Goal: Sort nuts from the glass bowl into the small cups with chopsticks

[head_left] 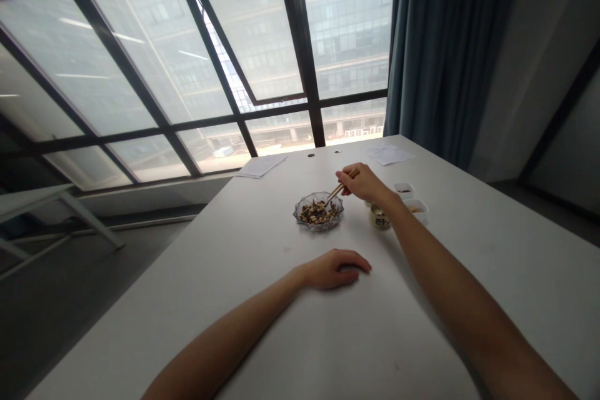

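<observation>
Left forearm (225,331) and right forearm (454,287) enter from the bottom edge, both bare. Left hand (334,269) lies palm down on the white table (300,337), fingers loosely curled, holding nothing. Right hand (363,182) is above the table, with thumb and fingers pinching wooden chopsticks (338,190) that angle down-left. Tips reach into a scalloped glass bowl (304,215), over a pile of dark and tan food pieces (317,214). Can't tell if they touch a piece.

Bowl sits on the table, ahead of the left hand and below the right hand. To its right, just under the right wrist, is a small round cup (379,217) with dark lettering. Further right are a small white dish (404,190) with dark contents and a white square dish (416,209) with pale contents, close together.

Far end of the table: two paper sheets (261,166) (387,154), well apart, and a small dark hole (310,154) between them. Behind it, a dark-framed window (140,75) shows an office block. Teal curtain (445,44) hangs right. Pale side table (47,206) stands left, on a grey floor (70,300).
</observation>
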Demonstrator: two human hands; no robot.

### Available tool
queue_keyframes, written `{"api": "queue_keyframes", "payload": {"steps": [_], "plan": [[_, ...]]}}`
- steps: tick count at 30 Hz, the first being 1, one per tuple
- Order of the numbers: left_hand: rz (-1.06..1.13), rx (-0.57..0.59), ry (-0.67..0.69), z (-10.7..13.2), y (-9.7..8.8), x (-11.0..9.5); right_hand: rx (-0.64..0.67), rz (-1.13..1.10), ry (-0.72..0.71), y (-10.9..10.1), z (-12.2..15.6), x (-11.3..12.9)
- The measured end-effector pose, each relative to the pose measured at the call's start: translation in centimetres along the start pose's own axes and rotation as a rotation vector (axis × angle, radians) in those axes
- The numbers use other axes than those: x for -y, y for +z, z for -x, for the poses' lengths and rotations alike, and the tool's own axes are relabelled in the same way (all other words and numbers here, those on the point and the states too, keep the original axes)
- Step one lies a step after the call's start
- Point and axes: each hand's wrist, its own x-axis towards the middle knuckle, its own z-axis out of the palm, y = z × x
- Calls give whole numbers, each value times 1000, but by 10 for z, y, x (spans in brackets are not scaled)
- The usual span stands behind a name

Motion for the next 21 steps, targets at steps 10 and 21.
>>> {"api": "queue_keyframes", "payload": {"steps": [10,21], "plan": [[-10,8,-9,-1,0,0,68,208,-60,27,0,-20],[1,1,-8,0,1,0,-60,221,-41,33,0,-27]]}}
